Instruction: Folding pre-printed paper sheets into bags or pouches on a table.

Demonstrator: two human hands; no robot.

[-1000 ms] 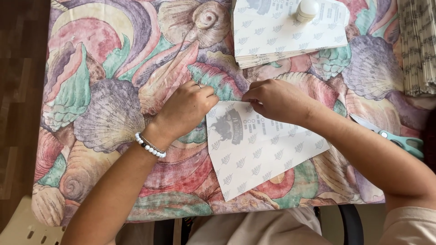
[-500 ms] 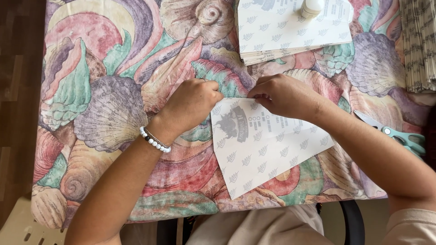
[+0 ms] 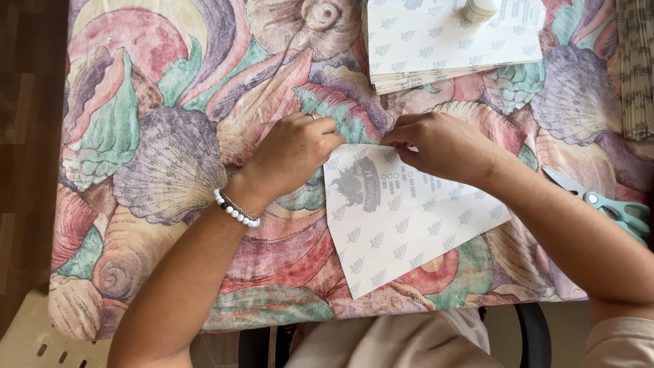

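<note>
Hands [image 3: 368, 146] shifted; paper sheet [image 3: 409, 225] beneath

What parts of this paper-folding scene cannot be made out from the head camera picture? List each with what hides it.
- Top edge of the folded paper sheet: covered by the left hand and right hand.
- White bottle on the paper stack: cut off by the upper frame edge.
- Teal scissors: handles partly behind the right forearm and the frame edge.
- Striped pile at right: cut off by the frame edge.
</note>
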